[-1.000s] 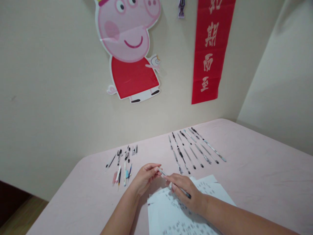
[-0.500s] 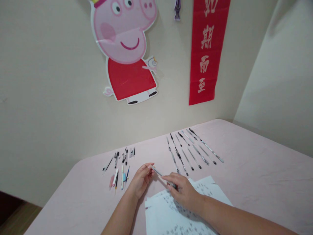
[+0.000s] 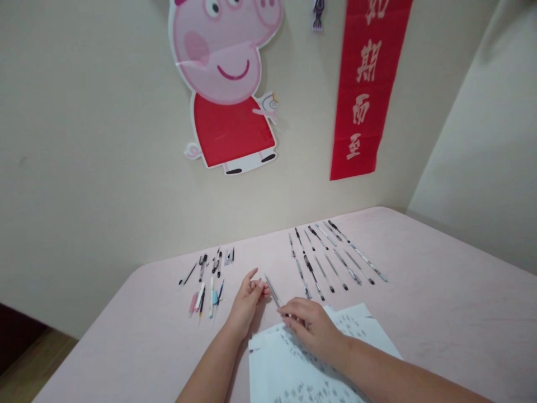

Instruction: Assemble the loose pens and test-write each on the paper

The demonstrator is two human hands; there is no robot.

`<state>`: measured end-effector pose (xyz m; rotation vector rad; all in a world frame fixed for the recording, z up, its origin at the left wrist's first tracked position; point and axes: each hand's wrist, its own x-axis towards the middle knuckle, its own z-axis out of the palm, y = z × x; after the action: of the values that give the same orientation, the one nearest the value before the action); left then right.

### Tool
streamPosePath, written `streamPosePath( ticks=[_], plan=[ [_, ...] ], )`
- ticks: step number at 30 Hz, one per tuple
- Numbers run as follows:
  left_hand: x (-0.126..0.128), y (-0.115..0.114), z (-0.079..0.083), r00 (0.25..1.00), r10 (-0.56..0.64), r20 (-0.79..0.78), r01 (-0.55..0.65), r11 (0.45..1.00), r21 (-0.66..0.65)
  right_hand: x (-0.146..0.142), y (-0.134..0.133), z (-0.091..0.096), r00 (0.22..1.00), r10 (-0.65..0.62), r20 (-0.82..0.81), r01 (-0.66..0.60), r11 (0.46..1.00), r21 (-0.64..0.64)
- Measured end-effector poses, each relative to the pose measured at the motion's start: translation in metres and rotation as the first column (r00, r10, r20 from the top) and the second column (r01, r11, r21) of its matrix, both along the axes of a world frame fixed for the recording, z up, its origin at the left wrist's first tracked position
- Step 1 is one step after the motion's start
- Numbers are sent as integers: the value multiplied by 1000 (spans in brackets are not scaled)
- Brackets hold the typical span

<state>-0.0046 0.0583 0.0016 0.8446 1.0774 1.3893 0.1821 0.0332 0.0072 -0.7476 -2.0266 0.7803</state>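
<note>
My right hand (image 3: 312, 324) grips a slim clear pen (image 3: 273, 291) by its lower end, above the written sheets. The pen slants up and to the left, its far tip close to my left fingers but apart from them. My left hand (image 3: 249, 299) hovers over the pink cloth with the index finger stretched out and the thumb pressed to the other fingers. Whatever those fingers may hold is too small to make out. Beneath my right hand lie white paper sheets (image 3: 272, 358) with rows of dark handwriting.
Two rows of pens (image 3: 330, 274) lie side by side at the back right. To the left are black pen parts (image 3: 203, 267) and a group of coloured pens (image 3: 211, 299). Pink cloth (image 3: 453, 302) covers the table. On the wall hang a pig cutout (image 3: 235, 131) and a red banner (image 3: 364, 112).
My left fingers have come off the pen's tip, and the index finger has lifted. In my right hand the pen now points more steeply upward. The view has shifted slightly.
</note>
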Motion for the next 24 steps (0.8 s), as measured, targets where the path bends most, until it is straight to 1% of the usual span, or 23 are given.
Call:
streamPosePath(
  ticks=[3,6,7,9,12,14,16,20,22,24],
  plan=[
    [4,-2,-3,997,45,-56,-45,999,10,-1,3,-4,999,-43,-4,43,999,-30],
    [4,-6,-1,993,78,-94,-77,997,19,-2,3,-6,999,-53,-6,52,997,-65],
    [4,-8,0,988,82,-127,-79,996,29,-2,4,-6,999,-53,-7,52,996,-75],
    [5,-15,1,966,64,-252,-51,997,59,-3,4,-5,998,-56,-10,55,994,-92],
    [7,-28,0,878,12,-478,46,993,110,-3,5,-4,998,-58,-13,56,991,-119],
    [8,-35,-2,833,-6,-553,85,989,118,-3,5,-5,998,-57,-20,54,989,-140],
    [8,-39,-5,817,6,-576,80,989,124,-4,5,-6,998,-58,-39,51,984,-172],
    [6,-41,-6,824,17,-566,79,986,145,-6,6,-7,995,-76,-62,59,969,-240],
    [4,-40,-5,834,8,-551,93,984,154,-6,9,-4,995,-92,-25,84,971,-225],
    [3,-39,-6,846,-4,-533,99,984,150,-6,16,1,994,-95,58,104,980,-168]
  ],
)
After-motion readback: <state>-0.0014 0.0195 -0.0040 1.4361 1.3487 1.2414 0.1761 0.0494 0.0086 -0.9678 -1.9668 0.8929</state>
